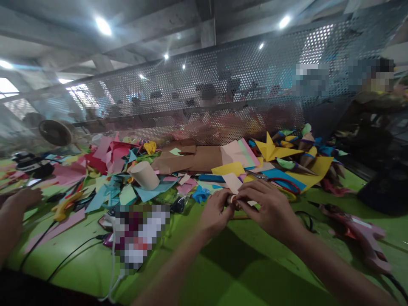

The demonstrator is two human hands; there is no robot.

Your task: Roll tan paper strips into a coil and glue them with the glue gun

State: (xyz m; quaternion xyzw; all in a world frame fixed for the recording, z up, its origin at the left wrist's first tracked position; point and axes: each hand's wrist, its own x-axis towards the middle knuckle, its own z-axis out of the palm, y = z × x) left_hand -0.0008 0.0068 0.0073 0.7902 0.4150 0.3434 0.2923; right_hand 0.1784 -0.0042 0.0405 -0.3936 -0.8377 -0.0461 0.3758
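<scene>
My left hand [216, 211] and my right hand [267, 205] meet over the green table [242, 272], fingers pinched together on a small pale rolled piece of paper [232, 199]. Most of that piece is hidden by my fingers. Just beyond my hands lie loose coloured paper sheets and scraps [229, 174], and a pair of red-handled scissors [283, 183] sits to the right of them.
A tan paper cone [145, 175] lies among scraps at centre left. Folded yellow star and paper cones [287, 153] sit at back right. A pink glue gun [363, 236] lies at right. Another person's hand [22, 199] rests at far left. Cables cross the near-left table.
</scene>
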